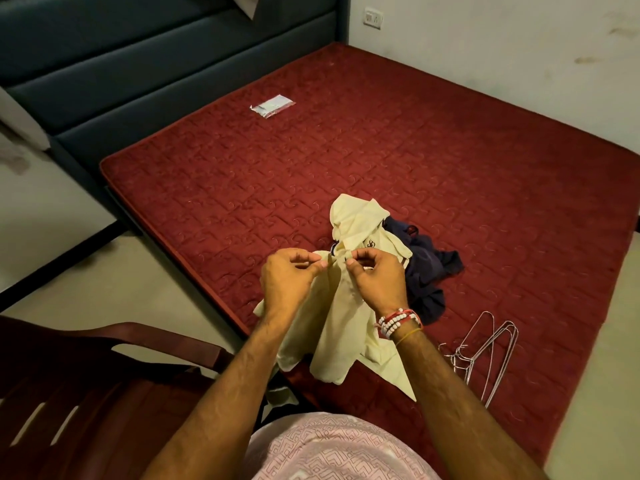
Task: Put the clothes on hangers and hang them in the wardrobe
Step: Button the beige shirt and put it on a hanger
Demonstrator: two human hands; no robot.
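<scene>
**Red mattress (381,150): cream shirt (360,226) in two-hand grip**

Shirt drapes over the mattress near edge. Against its right side lies a navy garment (426,268); wire hangers (485,355) lie nearby. Both left hand (287,275) and right hand (375,278) pinch the shirt front, grip narrow on fabric.

Navy garment (429,270) half hidden behind the cream shirt (360,223); red chair (86,393) cut off at left edge.

A dark red quilted mattress (415,161) fills the middle of the frame, with a dark blue padded headboard (121,64) across the upper left, a scuffed white wall (502,46) bearing a switch plate (373,18) at upper right, pale floor (86,282) at left and a maroon plastic chair (104,393) at lower left.
</scene>
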